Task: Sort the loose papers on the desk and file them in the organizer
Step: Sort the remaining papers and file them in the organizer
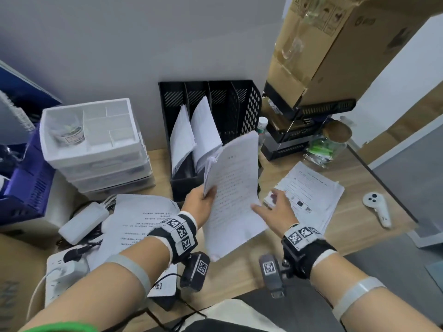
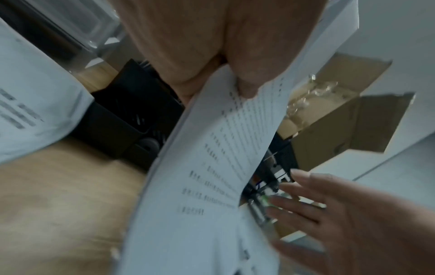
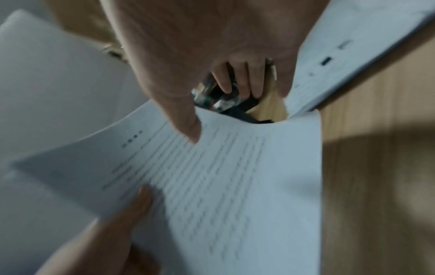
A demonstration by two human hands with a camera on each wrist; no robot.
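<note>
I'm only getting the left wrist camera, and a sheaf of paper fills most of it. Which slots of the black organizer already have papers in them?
Observer: In the head view the organizer has four slots. The two on the left hold papers; the two on the right show none.
Operator: Is the right hand gripping the sheaf too?
Observer: No. In the right wrist view, the right hand only has its thumb at the edge of the sheaf, with its fingers spread. The left hand does the gripping.
Operator: Anything left to file on the right?
Observer: Yes, a stack lies flat on the desk just beyond the right hand.
</note>
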